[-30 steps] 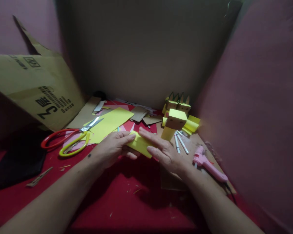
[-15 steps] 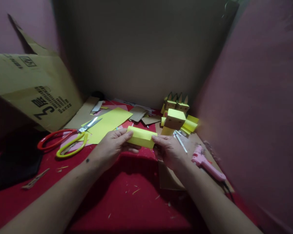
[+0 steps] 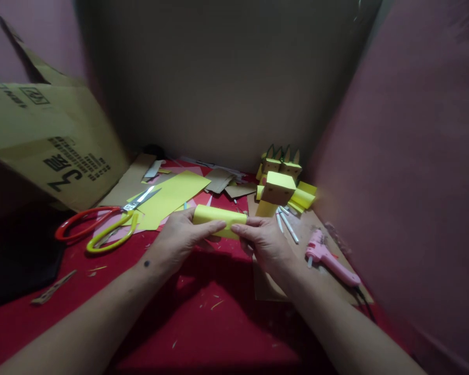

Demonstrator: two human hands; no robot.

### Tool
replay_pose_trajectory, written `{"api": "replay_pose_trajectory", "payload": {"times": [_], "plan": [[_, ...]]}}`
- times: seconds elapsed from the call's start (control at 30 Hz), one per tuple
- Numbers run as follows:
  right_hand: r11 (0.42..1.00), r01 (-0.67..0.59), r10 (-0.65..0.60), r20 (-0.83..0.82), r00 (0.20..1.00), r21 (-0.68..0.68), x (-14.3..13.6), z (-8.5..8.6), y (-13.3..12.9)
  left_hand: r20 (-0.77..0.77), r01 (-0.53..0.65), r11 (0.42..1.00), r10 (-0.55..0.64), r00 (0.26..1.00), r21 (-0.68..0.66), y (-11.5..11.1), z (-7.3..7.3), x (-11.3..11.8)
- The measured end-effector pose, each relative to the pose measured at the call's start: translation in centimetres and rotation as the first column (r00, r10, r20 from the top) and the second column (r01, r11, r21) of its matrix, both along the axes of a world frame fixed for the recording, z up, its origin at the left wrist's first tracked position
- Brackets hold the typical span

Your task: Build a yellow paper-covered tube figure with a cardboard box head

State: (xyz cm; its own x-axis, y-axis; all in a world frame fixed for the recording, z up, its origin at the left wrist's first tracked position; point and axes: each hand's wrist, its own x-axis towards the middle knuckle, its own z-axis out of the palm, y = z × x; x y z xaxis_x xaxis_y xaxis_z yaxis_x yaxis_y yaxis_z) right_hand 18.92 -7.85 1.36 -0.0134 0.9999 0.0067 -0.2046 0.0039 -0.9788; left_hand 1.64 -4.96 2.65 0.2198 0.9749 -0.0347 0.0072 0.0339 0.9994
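Both hands hold a small folded piece of yellow paper above the red cloth. My left hand grips its left part, with the thumb laid along the front and the fingers behind. At the right end, my right hand pinches it between thumb and fingers. The two thumb tips are close together near the paper's lower front. Just beyond my right hand stands a yellow and brown box-shaped figure. Flat yellow sheets lie past my left hand.
Large scissors with red and yellow handles lie at the left, below a cardboard box. A pink glue gun rests on cardboard at the right. Cardboard scraps lie at the back.
My left thumb has slid rightward along the paper, and my right thumb has moved inward. The paper's front looks rounder. The view has shifted slightly.
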Motion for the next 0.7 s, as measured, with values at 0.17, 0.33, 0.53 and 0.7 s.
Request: {"api": "replay_pose_trajectory", "payload": {"times": [0.17, 0.33, 0.53, 0.7], "plan": [[1.000, 0.002, -0.002, 0.003, 1.000, -0.009, -0.1, 0.1, -0.3, -0.022, 0.026, 0.999, -0.025, 0.999, 0.027, 0.0, -0.1, -0.3], [0.994, -0.086, 0.079, -0.094, 0.992, -0.070, 0.4, 0.6, -0.4, 0.018, 0.003, 1.000, -0.003, 1.000, 0.008, -0.3, 0.2, -0.2], [0.985, -0.125, 0.102, -0.186, 0.977, -0.116, 0.4, 1.1, -0.3, 0.120, -0.013, 1.000, 0.016, 0.993, -0.027, -0.1, 0.1, 0.0], [0.997, -0.081, 0.081, -0.011, 0.997, -0.017, 0.5, 0.3, -0.1, 0.110, 0.031, 0.999, -0.028, 0.994, -0.030, 0.0, -0.2, -0.1]]}}
